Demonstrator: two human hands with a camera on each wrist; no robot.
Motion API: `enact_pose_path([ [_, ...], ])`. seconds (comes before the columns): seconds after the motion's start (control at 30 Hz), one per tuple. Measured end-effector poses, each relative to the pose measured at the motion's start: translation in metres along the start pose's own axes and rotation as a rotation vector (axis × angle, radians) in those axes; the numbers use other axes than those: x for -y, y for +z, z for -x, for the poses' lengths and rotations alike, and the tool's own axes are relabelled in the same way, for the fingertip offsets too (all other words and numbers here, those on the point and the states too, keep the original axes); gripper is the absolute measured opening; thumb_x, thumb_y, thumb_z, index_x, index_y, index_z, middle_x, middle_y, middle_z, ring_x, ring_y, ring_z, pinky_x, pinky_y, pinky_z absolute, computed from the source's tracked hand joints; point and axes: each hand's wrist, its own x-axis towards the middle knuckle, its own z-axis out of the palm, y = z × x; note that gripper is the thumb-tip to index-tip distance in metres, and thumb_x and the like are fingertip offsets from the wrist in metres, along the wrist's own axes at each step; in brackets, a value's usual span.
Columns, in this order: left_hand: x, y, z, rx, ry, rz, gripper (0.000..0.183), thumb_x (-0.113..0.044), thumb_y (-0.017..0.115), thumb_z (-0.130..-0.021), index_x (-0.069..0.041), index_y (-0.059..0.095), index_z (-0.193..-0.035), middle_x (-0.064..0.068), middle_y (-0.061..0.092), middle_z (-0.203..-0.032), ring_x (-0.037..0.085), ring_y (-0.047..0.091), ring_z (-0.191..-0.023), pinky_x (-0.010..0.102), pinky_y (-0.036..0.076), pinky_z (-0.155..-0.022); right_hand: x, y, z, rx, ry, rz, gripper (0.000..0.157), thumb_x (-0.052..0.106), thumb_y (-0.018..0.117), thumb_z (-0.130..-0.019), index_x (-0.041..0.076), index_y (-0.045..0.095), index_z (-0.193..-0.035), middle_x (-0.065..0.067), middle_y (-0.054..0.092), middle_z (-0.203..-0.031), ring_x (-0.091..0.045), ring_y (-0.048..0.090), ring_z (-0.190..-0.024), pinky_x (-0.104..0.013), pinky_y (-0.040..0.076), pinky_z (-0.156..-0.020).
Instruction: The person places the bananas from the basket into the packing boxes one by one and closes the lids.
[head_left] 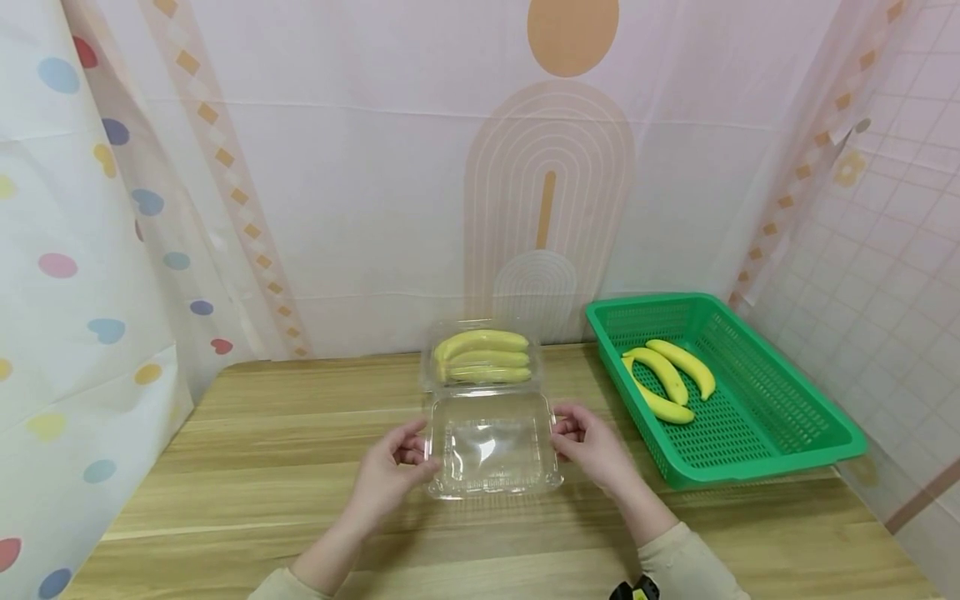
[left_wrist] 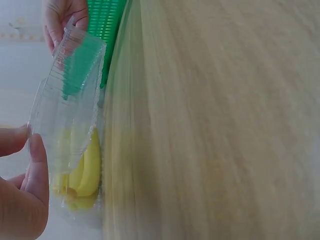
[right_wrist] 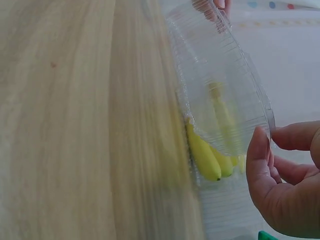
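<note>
A clear plastic clamshell box [head_left: 491,446] stands unfolded on the table, its near half raised off the surface at a tilt. Several yellow bananas [head_left: 483,357] lie side by side in its far half. My left hand [head_left: 390,467] pinches the left edge of the near half between thumb and fingers. On the opposite edge, my right hand [head_left: 596,450] does the same. Both wrist views show thumb and forefinger meeting on the rim, with the bananas [left_wrist: 89,170] visible beyond and through the plastic.
To the right sits a green slotted basket [head_left: 780,400] holding three loose bananas [head_left: 682,367]. The wooden table [head_left: 247,467] runs back to a patterned curtain [head_left: 375,208]. Another dotted curtain [head_left: 97,292] hangs at the left.
</note>
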Motion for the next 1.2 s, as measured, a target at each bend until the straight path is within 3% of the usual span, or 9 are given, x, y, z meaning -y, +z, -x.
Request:
enact_pose_path([
  [0.2,0.004,0.0,-0.001,0.031,-0.034,0.005,0.065,0.008,0.079,-0.073,0.008,0.054,-0.133,0.012,0.061,-0.099,0.019,0.058,-0.083,0.02,0.057,-0.067,-0.004,-0.001,0.0,0.027,0.007,0.025,0.037,-0.011,0.062,-0.088,-0.018,0.052,-0.123,-0.013,0.059,-0.089,-0.017,0.056,-0.076,-0.034,0.06,-0.065],
  [0.57,0.012,0.003,-0.001,0.052,-0.057,0.008,0.066,0.013,0.077,-0.072,0.01,0.053,-0.133,0.012,0.06,-0.096,0.019,0.058,-0.081,0.019,0.056,-0.063,-0.014,-0.003,-0.003,0.063,0.028,0.057,0.039,-0.01,0.062,-0.087,-0.019,0.051,-0.123,-0.012,0.058,-0.087,-0.015,0.055,-0.073,-0.026,0.056,-0.062],
  [0.8,0.013,0.002,-0.002,0.053,-0.063,0.005,0.066,0.014,0.077,-0.072,0.011,0.052,-0.133,0.012,0.06,-0.096,0.019,0.058,-0.082,0.02,0.057,-0.064,-0.015,-0.003,-0.003,0.069,0.038,0.072,0.038,-0.009,0.062,-0.088,-0.018,0.051,-0.124,-0.012,0.059,-0.088,-0.016,0.056,-0.074,-0.027,0.057,-0.063],
  [1.2,0.012,-0.004,-0.002,0.161,-0.092,0.074,0.065,0.011,0.073,-0.079,0.02,0.042,-0.136,0.02,0.06,-0.103,0.017,0.059,-0.084,0.025,0.061,-0.072,-0.017,-0.004,-0.002,0.12,0.027,0.072,0.038,-0.006,0.06,-0.092,-0.021,0.05,-0.125,-0.013,0.058,-0.088,-0.018,0.058,-0.073,-0.032,0.06,-0.064],
])
